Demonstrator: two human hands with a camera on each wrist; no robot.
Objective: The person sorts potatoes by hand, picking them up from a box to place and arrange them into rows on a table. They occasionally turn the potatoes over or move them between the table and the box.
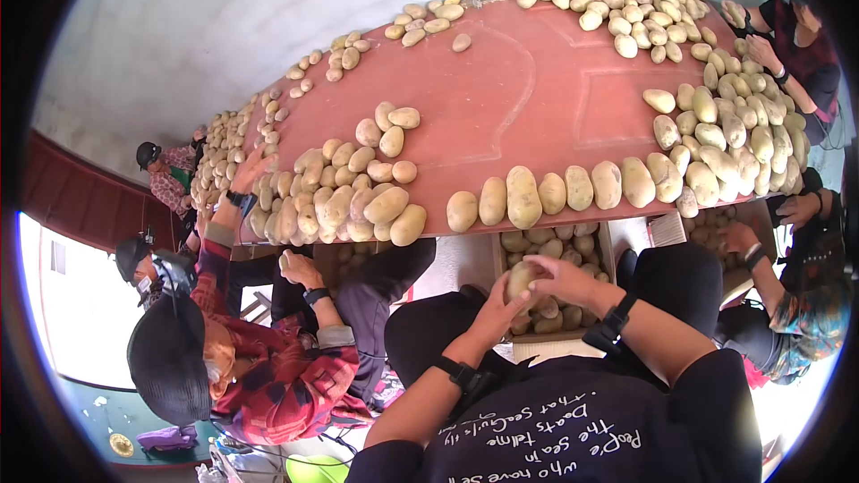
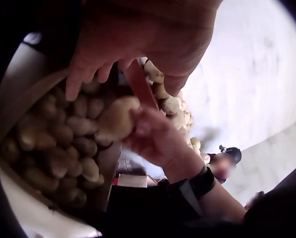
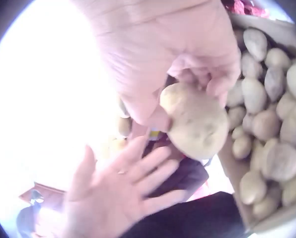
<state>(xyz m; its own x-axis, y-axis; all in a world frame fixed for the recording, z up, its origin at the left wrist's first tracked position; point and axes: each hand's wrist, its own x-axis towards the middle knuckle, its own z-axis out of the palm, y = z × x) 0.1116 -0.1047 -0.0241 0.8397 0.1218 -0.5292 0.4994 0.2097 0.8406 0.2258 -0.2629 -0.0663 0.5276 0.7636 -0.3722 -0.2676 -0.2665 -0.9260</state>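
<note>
Over a box of potatoes (image 1: 546, 322), my right hand (image 1: 568, 282) grips a pale yellow potato (image 1: 520, 279). In the right wrist view that potato (image 3: 197, 124) sits between the thumb and curled fingers of my right hand (image 3: 177, 44), with a few dark marks on its skin. My left hand (image 1: 494, 311) is close beside it. From the right wrist, my left hand (image 3: 120, 191) shows palm and spread fingers, apart from the potato. The left wrist view has my left hand (image 2: 148, 39) above, its fingers extended.
A red table (image 1: 465, 107) bears a row of potatoes (image 1: 553, 193) along its near edge and heaps at left (image 1: 331, 197) and right (image 1: 734, 134). A person in a plaid shirt (image 1: 277, 358) sits close at my left; others work at the right side.
</note>
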